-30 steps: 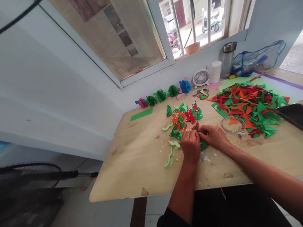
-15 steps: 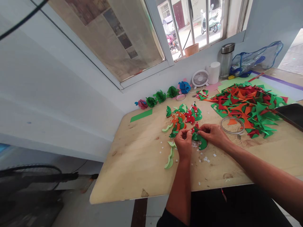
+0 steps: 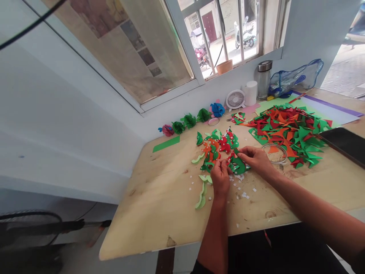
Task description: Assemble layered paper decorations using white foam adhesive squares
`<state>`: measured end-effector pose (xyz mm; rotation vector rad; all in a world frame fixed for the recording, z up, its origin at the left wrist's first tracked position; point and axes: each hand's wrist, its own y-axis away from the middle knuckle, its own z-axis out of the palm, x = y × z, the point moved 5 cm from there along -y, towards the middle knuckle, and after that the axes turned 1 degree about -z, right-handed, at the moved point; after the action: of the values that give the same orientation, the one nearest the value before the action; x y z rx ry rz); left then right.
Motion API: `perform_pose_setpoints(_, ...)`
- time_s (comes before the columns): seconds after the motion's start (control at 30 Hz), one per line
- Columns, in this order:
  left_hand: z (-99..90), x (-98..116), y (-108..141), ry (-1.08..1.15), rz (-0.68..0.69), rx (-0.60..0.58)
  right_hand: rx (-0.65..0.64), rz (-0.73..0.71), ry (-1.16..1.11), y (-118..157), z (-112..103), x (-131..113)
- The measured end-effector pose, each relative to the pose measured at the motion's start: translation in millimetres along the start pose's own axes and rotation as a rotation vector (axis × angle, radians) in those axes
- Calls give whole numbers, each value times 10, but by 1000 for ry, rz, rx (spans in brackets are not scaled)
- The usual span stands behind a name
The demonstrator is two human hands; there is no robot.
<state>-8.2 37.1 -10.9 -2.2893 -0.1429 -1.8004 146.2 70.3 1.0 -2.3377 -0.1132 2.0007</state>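
Note:
My right hand [image 3: 258,161] is closed in a pinch on a small green paper piece [image 3: 236,151]. Close by on the left, my left hand [image 3: 220,176] has its fingertips pressed together; what lies in them is too small to tell. Between the hands lies a curved green paper cutout [image 3: 238,166], with a red paper bit above it. Just beyond, red paper shapes [image 3: 224,144] and orange paper shapes [image 3: 210,147] carry small white squares. Pale green wavy strips [image 3: 202,196] rest left of my left hand. Loose white squares [image 3: 244,195] are scattered below the hands.
A big heap of red, orange and green paper scraps [image 3: 291,131] covers the right side, with a tape ring [image 3: 282,161] and a phone [image 3: 345,144] beside it. Along the wall stand paper figures [image 3: 189,120], a small fan [image 3: 235,99] and a glass bottle [image 3: 264,82].
My hands have moved slightly apart, the right one drawing the green piece up and away from the left. The camera view has shifted a little.

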Motion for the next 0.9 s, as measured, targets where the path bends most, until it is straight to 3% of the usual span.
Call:
perform_pose_setpoints(0.13,40,-5,-3,47,19,-63,18,68,-95,-7,-32,-22)
perform_pose_setpoints(0.37,164,-23,23,225,-56,-243,51,43,-122,-16,-78,-45)
perform_pose_setpoints(0.53,98,-33,-12,387,-115,-87,-36,130,-258,-2,7,-11)
perform_pose_setpoints(0.7,21,-28,-24,426,-69,103,-235,156,-285,79,171,-25)
perform_pose_setpoints(0.9,36,-9,0,281,10,72,-251,164,-325,101,202,-16)
